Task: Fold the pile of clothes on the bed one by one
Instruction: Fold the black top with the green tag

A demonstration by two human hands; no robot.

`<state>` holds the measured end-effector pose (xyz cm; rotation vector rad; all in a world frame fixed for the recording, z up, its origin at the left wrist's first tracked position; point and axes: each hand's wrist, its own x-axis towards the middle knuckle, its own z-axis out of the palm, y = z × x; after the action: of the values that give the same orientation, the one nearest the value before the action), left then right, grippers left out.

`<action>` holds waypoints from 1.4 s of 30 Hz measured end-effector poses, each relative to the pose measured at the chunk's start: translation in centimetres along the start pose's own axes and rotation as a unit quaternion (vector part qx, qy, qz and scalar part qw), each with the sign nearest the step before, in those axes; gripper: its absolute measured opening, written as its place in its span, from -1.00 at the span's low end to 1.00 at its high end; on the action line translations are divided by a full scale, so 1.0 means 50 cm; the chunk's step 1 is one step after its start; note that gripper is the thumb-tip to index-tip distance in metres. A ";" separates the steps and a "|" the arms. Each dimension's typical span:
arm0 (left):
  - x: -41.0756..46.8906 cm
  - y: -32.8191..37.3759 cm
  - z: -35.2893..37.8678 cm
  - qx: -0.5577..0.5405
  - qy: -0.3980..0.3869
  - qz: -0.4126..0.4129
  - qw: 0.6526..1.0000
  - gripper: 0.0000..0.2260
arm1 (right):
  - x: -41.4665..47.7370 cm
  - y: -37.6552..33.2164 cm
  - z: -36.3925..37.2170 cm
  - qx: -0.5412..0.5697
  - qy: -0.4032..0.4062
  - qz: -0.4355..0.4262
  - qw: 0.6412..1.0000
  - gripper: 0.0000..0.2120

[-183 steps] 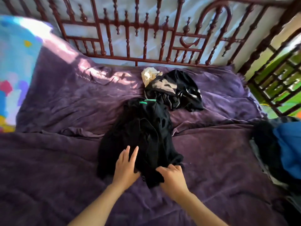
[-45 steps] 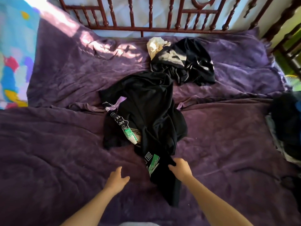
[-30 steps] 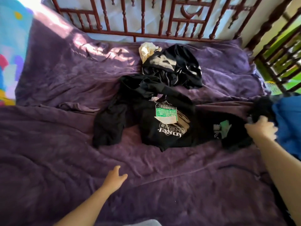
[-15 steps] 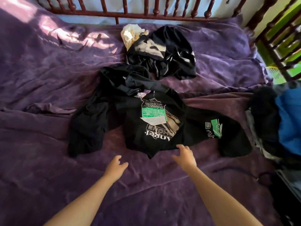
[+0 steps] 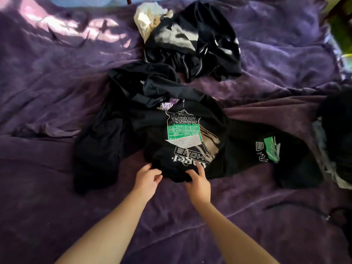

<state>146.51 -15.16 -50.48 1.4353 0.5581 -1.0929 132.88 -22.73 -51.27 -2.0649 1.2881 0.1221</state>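
Note:
A black T-shirt (image 5: 190,119) with a green and white print lies spread across the purple bedspread (image 5: 47,92), crumpled at its far end. One sleeve with a green logo (image 5: 270,151) stretches to the right; the other side droops to the left. My left hand (image 5: 147,180) and my right hand (image 5: 199,184) meet at the shirt's near hem. Each pinches the bunched black fabric between thumb and fingers. Behind the shirt sits a pile of black clothes (image 5: 192,40) with a cream garment (image 5: 145,18) at its left.
A stack of dark clothes (image 5: 337,130) sits at the right edge of the bed. A thin black cord (image 5: 304,208) lies on the bedspread at the lower right. Sunlight patches fall on the far left.
The shirt was flipped print-up and its sleeve pulled out to the right. Since half a second ago both hands have moved forward from the bare bedspread onto the near hem and closed on it.

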 end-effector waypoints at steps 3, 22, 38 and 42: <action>-0.014 0.004 0.005 0.033 0.012 0.044 0.998 -0.61 | 0.004 -0.008 -0.047 0.068 0.053 -0.023 0.996 -0.76; -0.377 0.063 0.041 0.578 -0.030 0.469 0.667 -0.03 | -0.269 -0.453 -0.548 0.192 0.259 -0.315 0.893 -0.68; -0.608 0.206 -0.253 0.181 -0.027 0.643 0.744 -0.66 | -0.500 -0.652 -0.698 0.269 0.239 -0.418 0.834 -0.80; -0.665 0.287 -0.332 0.099 0.072 0.692 0.711 -0.82 | -0.506 -0.620 -0.741 0.265 0.272 -0.419 0.825 -0.77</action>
<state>148.72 6.22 -16.93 1.5719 -0.5878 0.2115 135.69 -17.30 2.90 -2.0050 0.4658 -1.1591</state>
